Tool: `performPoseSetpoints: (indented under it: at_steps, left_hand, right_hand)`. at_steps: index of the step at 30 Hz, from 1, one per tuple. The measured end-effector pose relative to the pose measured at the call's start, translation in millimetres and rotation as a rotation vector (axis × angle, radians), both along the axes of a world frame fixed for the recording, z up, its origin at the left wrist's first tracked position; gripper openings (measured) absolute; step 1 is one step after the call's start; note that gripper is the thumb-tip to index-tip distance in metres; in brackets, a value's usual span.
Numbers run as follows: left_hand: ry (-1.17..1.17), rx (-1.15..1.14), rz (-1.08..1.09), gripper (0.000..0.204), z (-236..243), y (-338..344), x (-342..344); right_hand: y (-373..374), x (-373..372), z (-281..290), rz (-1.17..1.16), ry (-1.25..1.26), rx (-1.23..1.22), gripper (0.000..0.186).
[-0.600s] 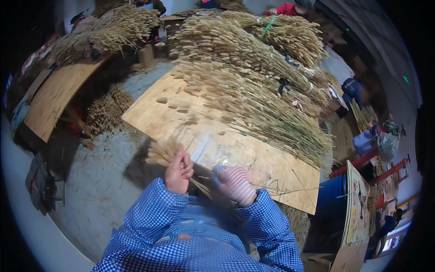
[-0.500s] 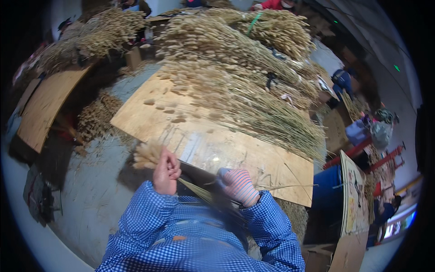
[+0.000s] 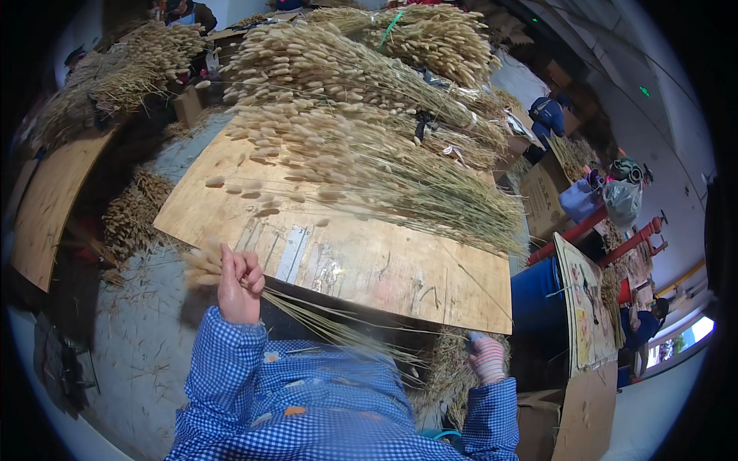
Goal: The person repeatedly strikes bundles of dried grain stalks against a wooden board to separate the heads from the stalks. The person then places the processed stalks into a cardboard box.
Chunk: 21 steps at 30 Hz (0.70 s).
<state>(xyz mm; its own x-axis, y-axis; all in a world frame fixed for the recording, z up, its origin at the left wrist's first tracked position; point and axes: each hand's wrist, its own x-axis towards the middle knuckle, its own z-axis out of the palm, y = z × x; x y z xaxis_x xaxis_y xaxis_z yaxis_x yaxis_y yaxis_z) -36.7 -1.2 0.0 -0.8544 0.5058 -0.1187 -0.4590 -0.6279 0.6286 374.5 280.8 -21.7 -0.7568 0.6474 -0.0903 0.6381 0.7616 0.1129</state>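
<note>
My bare left hand (image 3: 241, 286) is closed around a small bunch of dried bunny-tail grass. Its fluffy, pale heads (image 3: 202, 266) stick out to the left of the fist, just off the table's near edge. From the other side, the thin green-tan stems (image 3: 330, 329) fan down to the right across my blue checked apron. My right hand (image 3: 487, 358), in a striped glove with blue-grey fingertips, is apart from the stems beside the table's near right corner. Its fingers look curled in; whatever they hold, if anything, is hidden.
Ahead, a wooden board table (image 3: 400, 280) bears loose bunny-tail grass (image 3: 430, 180) and thick bundles behind. Stem litter (image 3: 450, 373) lies below its right corner. A blue barrel (image 3: 536, 296) and an upright board (image 3: 588, 300) stand at right. Other people work farther back.
My right hand has moved from the stems near my middle out to the right. My left hand keeps the bunch, whose stems now spread loosely. The whole view has shifted slightly.
</note>
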Motion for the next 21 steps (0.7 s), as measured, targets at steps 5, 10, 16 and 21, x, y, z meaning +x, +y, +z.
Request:
performPoseSetpoints:
  at_steps: [5, 10, 16, 21]
  left_hand:
    - [-0.055, -0.059, 0.079, 0.047, -12.2, 6.1, -0.8]
    - [-0.076, -0.108, 0.104, 0.047, -15.1, 11.1, -0.8]
    - [-0.067, -0.114, 0.076, 0.047, -14.1, 12.2, -2.4]
    - [-0.057, -0.154, 0.058, 0.046, -15.8, 19.2, -3.4]
  right_hand:
    - [4.2, 12.3, 40.7, -0.291, -0.377, -0.098, 0.023]
    - [3.1, -90.7, 79.8, 0.038, 0.388, -0.460, 0.022]
    - [-1.9, -280.5, 68.3, 0.582, 0.572, -0.169, 0.026]
    - [-11.6, -389.4, 37.1, 0.601, 0.366, 0.007, 0.030]
